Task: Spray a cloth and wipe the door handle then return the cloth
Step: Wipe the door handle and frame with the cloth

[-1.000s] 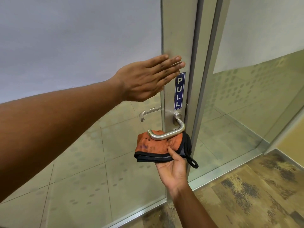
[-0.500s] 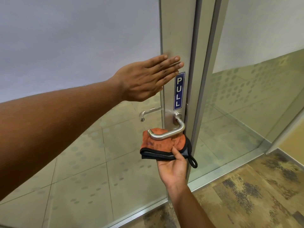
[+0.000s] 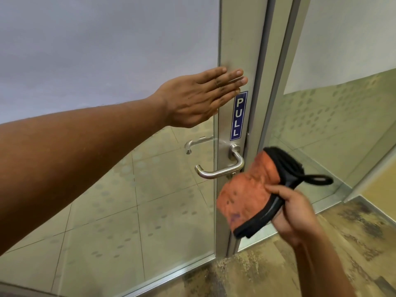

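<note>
With the left hand (image 3: 192, 99) pressed flat, fingers straight, on the door frame (image 3: 240, 50) at upper centre, and the right hand (image 3: 289, 213) pinching the folded orange cloth (image 3: 246, 196) just beside and right of the door handle (image 3: 218, 171), that light grip risks dropping it.

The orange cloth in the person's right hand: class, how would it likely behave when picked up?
Probably floppy: the orange cloth bends over the right hand gripping it. Likely light, since a thumb-and-finger hold carries it. Its black loop dangles free and might snag on the door handle.
</note>
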`<act>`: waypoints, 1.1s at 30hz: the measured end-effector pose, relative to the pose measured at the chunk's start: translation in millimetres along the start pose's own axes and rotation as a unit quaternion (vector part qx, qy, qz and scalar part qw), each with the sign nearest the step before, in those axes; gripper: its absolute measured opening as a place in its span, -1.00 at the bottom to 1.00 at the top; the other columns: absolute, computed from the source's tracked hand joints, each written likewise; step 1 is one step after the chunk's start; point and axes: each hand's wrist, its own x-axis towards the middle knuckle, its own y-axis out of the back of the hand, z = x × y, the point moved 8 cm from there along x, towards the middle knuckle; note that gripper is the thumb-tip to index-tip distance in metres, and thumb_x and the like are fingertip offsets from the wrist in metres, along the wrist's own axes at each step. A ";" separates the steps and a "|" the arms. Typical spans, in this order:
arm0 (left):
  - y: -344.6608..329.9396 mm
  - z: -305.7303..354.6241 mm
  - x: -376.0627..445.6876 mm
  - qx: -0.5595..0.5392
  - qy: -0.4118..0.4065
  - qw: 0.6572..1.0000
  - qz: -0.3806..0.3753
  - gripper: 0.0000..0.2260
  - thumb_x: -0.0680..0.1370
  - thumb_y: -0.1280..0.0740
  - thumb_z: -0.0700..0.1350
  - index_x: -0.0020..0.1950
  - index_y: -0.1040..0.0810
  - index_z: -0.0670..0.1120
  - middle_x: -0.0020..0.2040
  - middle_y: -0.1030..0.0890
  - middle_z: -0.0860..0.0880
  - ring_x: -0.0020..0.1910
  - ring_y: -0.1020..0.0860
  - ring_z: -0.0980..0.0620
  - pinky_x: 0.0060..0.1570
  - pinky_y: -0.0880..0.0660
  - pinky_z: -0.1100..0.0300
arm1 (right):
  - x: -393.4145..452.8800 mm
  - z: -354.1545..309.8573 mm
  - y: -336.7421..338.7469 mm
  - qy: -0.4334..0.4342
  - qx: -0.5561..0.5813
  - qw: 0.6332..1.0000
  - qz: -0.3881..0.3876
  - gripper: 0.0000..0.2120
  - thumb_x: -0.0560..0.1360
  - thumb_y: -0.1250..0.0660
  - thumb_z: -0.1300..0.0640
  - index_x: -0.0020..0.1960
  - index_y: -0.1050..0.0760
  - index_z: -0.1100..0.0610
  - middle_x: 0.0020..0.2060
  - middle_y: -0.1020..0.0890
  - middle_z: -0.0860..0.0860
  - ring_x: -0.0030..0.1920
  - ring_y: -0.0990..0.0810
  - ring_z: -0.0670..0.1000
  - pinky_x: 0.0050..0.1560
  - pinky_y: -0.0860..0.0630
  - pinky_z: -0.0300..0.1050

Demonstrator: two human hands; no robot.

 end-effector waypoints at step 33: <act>-0.4 -0.7 0.9 0.007 0.006 1.000 -0.007 -0.42 0.70 0.30 0.06 0.64 0.19 -0.25 0.66 0.13 -0.24 0.66 0.13 -0.19 0.63 0.03 -0.10 | -43.7 25.5 -159.4 0.347 -0.644 0.569 -0.375 -0.76 0.54 -0.39 0.18 0.19 -0.53 0.03 0.10 -0.61 -0.09 0.17 -0.53 -0.13 0.21 -0.41 -0.11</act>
